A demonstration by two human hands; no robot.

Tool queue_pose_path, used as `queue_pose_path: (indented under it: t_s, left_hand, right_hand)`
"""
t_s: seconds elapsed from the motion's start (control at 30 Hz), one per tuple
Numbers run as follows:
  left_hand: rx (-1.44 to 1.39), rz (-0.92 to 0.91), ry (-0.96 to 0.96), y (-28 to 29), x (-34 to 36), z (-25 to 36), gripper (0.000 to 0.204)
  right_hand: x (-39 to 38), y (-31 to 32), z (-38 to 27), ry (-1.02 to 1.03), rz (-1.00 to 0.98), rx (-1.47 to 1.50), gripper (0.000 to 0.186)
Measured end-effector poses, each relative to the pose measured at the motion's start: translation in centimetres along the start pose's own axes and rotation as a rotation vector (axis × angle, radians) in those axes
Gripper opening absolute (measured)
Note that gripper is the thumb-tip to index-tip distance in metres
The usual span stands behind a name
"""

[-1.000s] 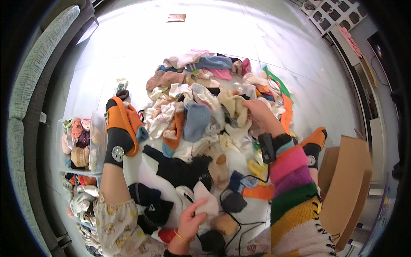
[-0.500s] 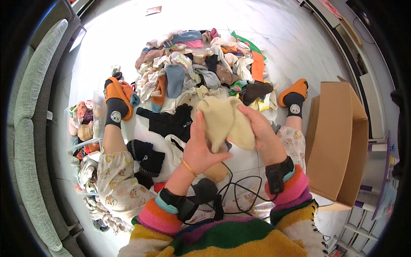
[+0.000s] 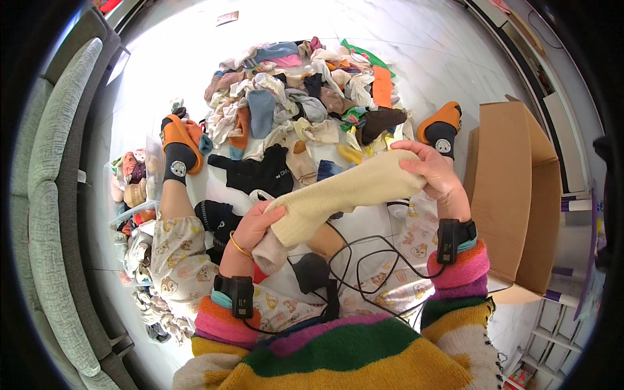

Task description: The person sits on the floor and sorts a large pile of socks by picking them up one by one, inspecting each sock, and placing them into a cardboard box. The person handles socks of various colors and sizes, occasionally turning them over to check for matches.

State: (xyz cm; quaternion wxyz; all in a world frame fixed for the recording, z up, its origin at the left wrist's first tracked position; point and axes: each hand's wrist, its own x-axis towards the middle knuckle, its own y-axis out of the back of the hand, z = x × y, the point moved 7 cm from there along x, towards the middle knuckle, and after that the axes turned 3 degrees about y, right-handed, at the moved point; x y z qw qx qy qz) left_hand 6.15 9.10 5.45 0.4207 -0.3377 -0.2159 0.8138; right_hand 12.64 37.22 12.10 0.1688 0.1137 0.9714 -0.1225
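Note:
A cream-yellow sock (image 3: 348, 194) is stretched between my two hands, above the floor in front of me. My left hand (image 3: 252, 229) pinches its lower left end, where a paler greyish-beige piece of fabric (image 3: 270, 252) hangs under the fingers. At the upper right, my right hand (image 3: 437, 170) grips the other end between thumb and fingers. Beyond the sock lie a black garment (image 3: 260, 172) and a large heap of mixed socks (image 3: 286, 97). Under my hands are a dark grey sock (image 3: 311, 273) and black cables (image 3: 370, 250).
Clear plastic bins (image 3: 133, 211) of rolled and loose socks stand at left, beside a grey-green sofa (image 3: 58, 195). An open cardboard box (image 3: 513, 201) is on the right. My feet in orange slippers (image 3: 182, 144) flank the heap. White shelving (image 3: 546, 344) stands at lower right.
The cream-yellow sock was bunched up between both hands. Now my hands are wider apart, the left lower and leftward, the right to the right, and the sock is stretched out lengthwise.

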Motion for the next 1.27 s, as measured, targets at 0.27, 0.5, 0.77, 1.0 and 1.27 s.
queue_pose_path:
  t_s: [0.27, 0.5, 0.77, 1.0, 1.27]
  left_hand:
    - [-0.026, -0.002, -0.139, -1.0, -0.4, 0.8, 0.031]
    - [-0.177, 0.07, -0.064, -1.2, 0.5, -0.7, 0.04]
    - [-0.083, 0.091, -0.119, -1.1, 0.4, -1.9, 0.008]
    - [-0.065, 0.126, -0.129, -1.3, 1.8, -2.7, 0.029]
    - [0.028, 0.274, -0.181, 3.5, 2.3, -3.6, 0.036]
  right_hand:
    - [-0.7, 1.7, 0.6, 0.037, 0.115, 0.044, 0.026]
    - [-2.3, 1.5, 1.9, -0.056, 0.176, -0.146, 0.018]
    - [-23.2, 19.5, -14.8, 0.822, 0.995, -0.139, 0.029]
    - [-22.8, 22.9, -11.9, 0.625, 1.011, -0.134, 0.037]
    - [12.3, 9.2, -5.1, 0.174, 0.34, -0.579, 0.044]
